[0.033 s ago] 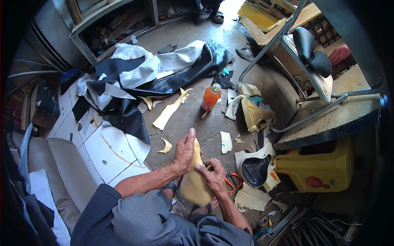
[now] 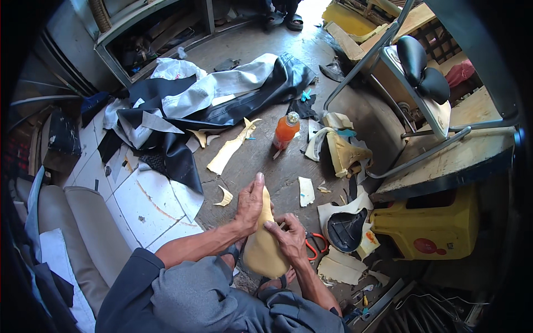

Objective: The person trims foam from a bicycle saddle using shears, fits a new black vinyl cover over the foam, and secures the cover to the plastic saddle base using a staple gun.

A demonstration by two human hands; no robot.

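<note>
Holding the tan saddle-shaped pad (image 2: 264,254) in front of my lap, I have its long axis running away from me, wide end nearest my body, narrow end forward. My left hand (image 2: 250,205) is nearer that narrow end, wrapped on its left side, thumb pointing forward; I can't fully tell how its fingers close behind. My right hand (image 2: 290,238) sits closer in, thumb pressing the face, fingers curled by the right edge, red-handled scissors (image 2: 316,245) lying just to its right.
</note>
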